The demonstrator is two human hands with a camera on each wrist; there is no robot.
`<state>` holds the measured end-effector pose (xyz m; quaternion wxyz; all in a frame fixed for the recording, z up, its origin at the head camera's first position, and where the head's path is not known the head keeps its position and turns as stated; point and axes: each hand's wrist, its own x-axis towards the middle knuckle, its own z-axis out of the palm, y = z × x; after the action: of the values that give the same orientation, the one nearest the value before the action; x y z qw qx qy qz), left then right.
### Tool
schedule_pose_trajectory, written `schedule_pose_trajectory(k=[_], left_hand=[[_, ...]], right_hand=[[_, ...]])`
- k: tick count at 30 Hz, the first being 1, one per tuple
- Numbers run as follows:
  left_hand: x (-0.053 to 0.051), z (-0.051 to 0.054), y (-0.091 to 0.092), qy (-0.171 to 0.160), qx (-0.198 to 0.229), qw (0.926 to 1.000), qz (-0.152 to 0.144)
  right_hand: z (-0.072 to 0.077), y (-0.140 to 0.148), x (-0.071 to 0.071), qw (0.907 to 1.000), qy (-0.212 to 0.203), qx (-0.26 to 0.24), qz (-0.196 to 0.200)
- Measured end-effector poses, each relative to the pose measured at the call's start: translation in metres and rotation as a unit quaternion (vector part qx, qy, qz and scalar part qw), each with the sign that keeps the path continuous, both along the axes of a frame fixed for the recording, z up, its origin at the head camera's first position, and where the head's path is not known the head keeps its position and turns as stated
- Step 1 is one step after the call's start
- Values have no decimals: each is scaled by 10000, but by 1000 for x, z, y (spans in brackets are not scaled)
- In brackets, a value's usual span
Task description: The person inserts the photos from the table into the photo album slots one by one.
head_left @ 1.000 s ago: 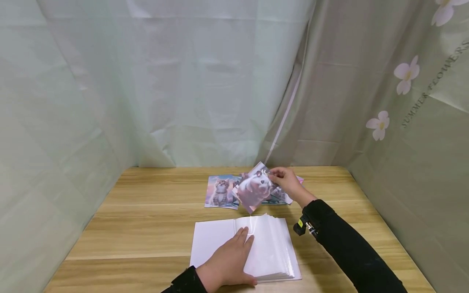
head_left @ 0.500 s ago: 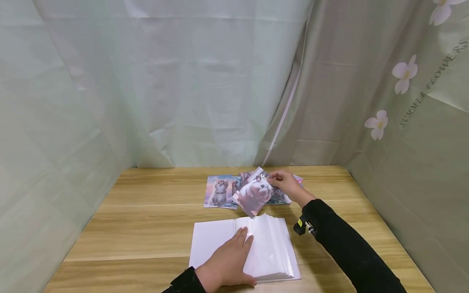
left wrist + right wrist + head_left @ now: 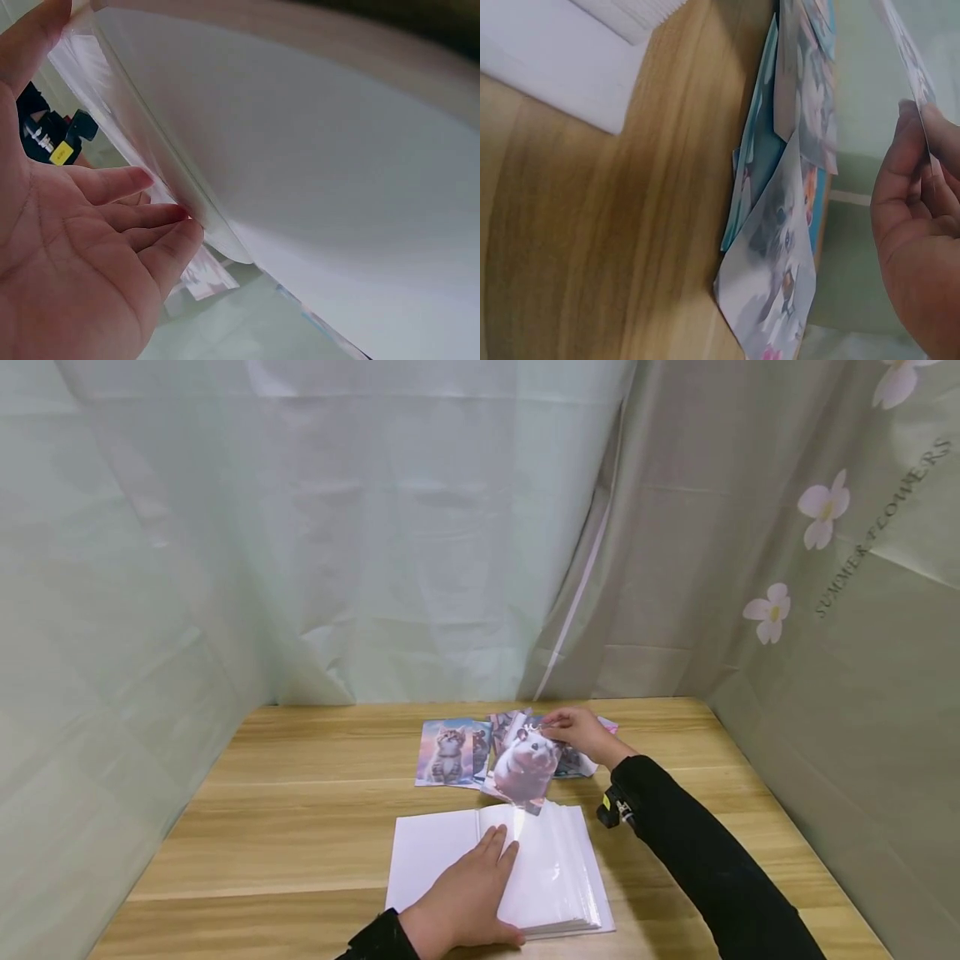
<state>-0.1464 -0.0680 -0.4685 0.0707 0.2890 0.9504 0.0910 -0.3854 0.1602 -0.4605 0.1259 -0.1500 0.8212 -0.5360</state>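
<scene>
An open photo album (image 3: 431, 847) with white covers and clear sleeve pages lies near the table's front. My left hand (image 3: 468, 893) rests on it with fingers extended, pressing near the spine; the left wrist view shows those fingertips against the pages. Between thumb and fingers, my right hand (image 3: 583, 735) pinches a photo card (image 3: 527, 764) of a mouse-like animal by its upper right edge. The card is raised, its lower corner just past the album's far edge. In the right wrist view the card (image 3: 909, 52) appears edge-on in the right hand (image 3: 919, 195).
Behind the album lie a kitten picture card (image 3: 447, 752) and several overlapping picture cards (image 3: 573, 764), partly hidden by the raised card and the right hand. The wooden table (image 3: 300, 827) ends at hanging curtains (image 3: 420, 568) on the back and sides.
The right hand has brought the mouse-like animal card slightly lower and nearer the album, turning it more upright. The left hand stays in place on the album.
</scene>
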Motion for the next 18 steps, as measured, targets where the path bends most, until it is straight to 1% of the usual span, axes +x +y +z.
schedule_pose_trajectory(k=[5, 8, 11, 18], left_hand=[[0, 0, 0, 2, 4, 10000, -32], [0, 1, 0, -21, 31, 10000, -25], [0, 1, 0, -37, 42, 10000, -12], [0, 0, 0, -30, 11, 10000, -27]], right_hand=[[3, -2, 0, 9996, 109, 31, 249], [5, -3, 1, 9992, 193, 58, 334], [6, -4, 1, 9990, 251, 117, 349], [4, -8, -3, 9988, 235, 178, 387]])
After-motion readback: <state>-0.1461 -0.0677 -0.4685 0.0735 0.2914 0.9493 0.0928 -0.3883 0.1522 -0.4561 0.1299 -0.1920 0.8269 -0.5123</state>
